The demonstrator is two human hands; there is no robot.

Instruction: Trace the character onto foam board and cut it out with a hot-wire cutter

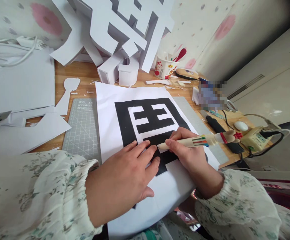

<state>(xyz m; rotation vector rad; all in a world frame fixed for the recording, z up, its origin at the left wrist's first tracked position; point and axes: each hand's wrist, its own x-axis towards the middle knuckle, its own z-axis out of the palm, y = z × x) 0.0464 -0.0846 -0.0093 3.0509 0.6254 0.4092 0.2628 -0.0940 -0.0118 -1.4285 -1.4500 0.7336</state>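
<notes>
A white paper sheet (107, 103) printed with a big black character (124, 123) lies on a grey cutting mat (82, 126) on the wooden table. My left hand (124, 176) lies flat on the sheet, fingers spread, pressing it down. My right hand (187, 153) is closed round a cream multicolour pen (185, 142) with a small wooden figure at its end. The pen's tip touches the black print just right of my left fingertips.
White foam-board letter shapes (124, 30) are stacked at the back. White sheets and offcuts (19, 83) cover the left. A paper cup with tools (163, 66) stands behind. At the right edge sit a black tool (215, 125), a power strip (255, 138) and cables.
</notes>
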